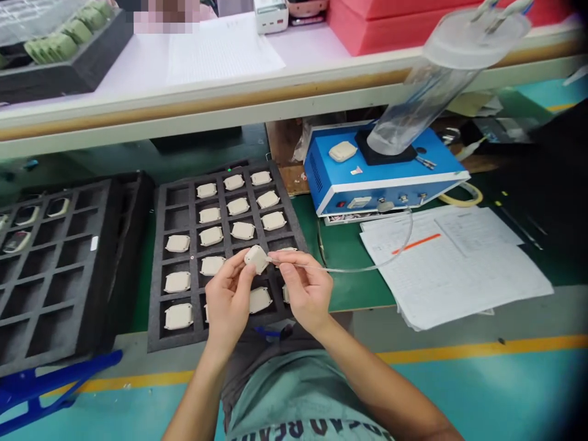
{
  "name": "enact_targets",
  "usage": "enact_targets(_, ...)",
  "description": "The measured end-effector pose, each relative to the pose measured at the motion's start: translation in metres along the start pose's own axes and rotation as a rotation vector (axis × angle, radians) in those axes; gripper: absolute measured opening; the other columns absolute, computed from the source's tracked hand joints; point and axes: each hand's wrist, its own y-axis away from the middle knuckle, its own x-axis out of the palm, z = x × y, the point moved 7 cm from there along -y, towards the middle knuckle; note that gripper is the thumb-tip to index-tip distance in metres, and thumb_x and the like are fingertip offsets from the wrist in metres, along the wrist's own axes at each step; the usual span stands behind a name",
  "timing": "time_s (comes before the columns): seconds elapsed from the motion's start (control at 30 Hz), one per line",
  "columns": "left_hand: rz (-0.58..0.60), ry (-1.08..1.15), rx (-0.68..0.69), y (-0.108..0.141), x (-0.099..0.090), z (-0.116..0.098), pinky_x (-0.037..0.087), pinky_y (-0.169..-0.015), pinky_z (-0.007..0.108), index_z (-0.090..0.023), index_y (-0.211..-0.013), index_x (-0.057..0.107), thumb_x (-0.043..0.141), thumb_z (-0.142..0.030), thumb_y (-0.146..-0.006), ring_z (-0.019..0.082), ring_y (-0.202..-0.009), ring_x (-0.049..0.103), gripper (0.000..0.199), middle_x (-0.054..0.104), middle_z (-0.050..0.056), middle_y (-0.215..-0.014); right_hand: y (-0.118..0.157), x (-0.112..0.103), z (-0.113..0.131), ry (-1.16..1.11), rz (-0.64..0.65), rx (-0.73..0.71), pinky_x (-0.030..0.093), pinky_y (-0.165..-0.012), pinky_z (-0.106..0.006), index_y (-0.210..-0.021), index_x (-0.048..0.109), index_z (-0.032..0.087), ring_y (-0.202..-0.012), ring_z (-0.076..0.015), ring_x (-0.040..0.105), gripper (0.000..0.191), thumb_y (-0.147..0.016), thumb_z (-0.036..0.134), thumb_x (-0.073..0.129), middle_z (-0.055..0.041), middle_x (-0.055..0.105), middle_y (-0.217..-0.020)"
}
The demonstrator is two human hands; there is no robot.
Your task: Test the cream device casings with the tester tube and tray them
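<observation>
My left hand [229, 298] pinches a small cream plastic housing [256, 260], squarish with rounded corners, between thumb and fingers. From the other side my right hand [310, 291] grips a thin clear tube [356, 270] close to its end, which meets the housing's right edge; whether it goes inside I cannot tell. The tube curves back to the front of a blue box [390, 177]. Beneath both hands lies a black foam tray [157, 315], with many similar cream housings in its compartments. My hands and the held housing hide some of them.
Another cream housing [342, 151] and a clear cylinder [413, 101] stand on the blue box. Printed papers [459, 269] lie to the right. At left is a second foam tray [68, 294] with several dark-faced pieces. A white shelf edge [206, 110] crosses behind; red foam [381, 27] sits above.
</observation>
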Motion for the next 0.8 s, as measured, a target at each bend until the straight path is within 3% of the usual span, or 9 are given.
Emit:
enact_targets(0.4,0.018,-0.120,0.120,0.0054,0.0005,0.0063,0.063,-0.094,0.032,-0.019,-0.121,0.078,0.071,-0.034,-0.095,0.024,-0.106,0.078,0.031,0.079,0.008,-0.121,-0.0016,-0.0005,0.0013,0.033,0.026,-0.093,0.064,-0.088,-0.035,-0.102,0.076,0.025,-0.098,-0.0192,0.076,0.015,-0.098,0.016,0.064,-0.0051,0.080,-0.101)
enact_targets(0.8,0.022,-0.148,0.162,0.0067,0.0010,0.0049,0.062,-0.094,0.028,-0.021,-0.123,0.077,0.070,-0.029,-0.096,0.021,-0.107,0.077,0.030,0.079,0.006,-0.122,-0.0021,-0.0006,0.0001,-0.011,0.039,-0.080,0.063,-0.090,-0.034,-0.105,0.076,0.026,-0.101,-0.0185,0.075,0.021,-0.098,0.012,0.063,-0.0041,0.079,-0.103)
